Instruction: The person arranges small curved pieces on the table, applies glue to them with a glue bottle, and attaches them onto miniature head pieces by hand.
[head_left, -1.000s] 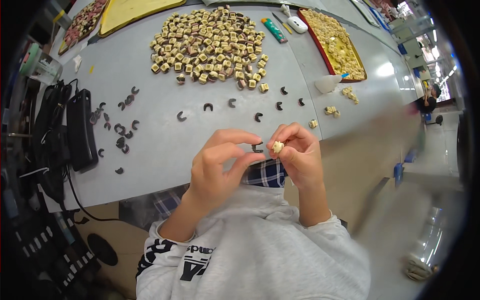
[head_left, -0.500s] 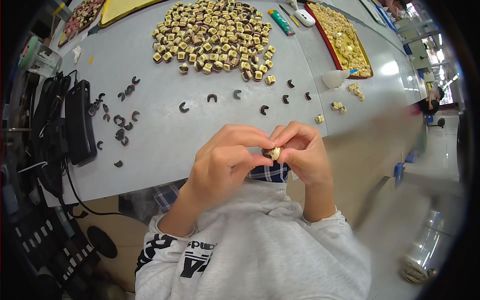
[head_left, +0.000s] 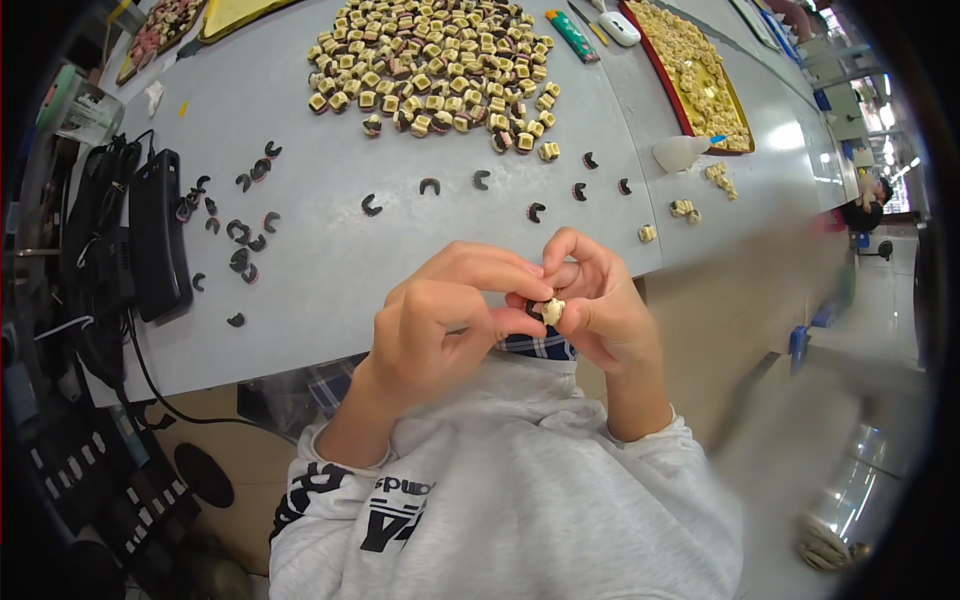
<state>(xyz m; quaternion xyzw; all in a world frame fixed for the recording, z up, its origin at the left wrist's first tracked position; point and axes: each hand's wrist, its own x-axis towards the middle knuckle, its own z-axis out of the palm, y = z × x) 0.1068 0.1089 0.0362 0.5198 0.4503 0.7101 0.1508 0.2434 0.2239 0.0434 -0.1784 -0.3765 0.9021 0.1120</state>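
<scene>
Left hand: thumb and fingertips of the left hand [head_left: 440, 310] pinch a dark horseshoe piece [head_left: 534, 308], in front of the torso.
Right hand: the right hand [head_left: 605, 310] pinches a cream piece [head_left: 553, 312] between thumb and fingers, right up against the dark one; exact seating hidden by fingertips.
Alignment: I'd turn the two until the horseshoe's opening sits square to the cream piece before any squeeze.
Pressure: light and even from both thumbs; both look small and could slip or snap if pinched at one edge.
Loose parts, just beyond hands: dark horseshoes [head_left: 371, 205] on the bench [head_left: 320, 280], more clustered to the left; a few cream pieces [head_left: 685, 210] ahead of the right hand.
Squeeze bottle: white bottle [head_left: 678, 154] with blue tip, beyond the right hand; contents can't be told.
Jar: clear jar [head_left: 90, 112], far left of the left hand; contents unclear.
Pile: joined cream-and-dark pieces [head_left: 430, 75], loose on the bench, straight ahead of both hands.
Red tray: red-rimmed tray [head_left: 658, 73], far ahead and right; yellow inside, cream pieces heaped in it.
Far tray: brown-edged tray [head_left: 163, 47], far ahead and left; pink and dark pieces in it.
</scene>
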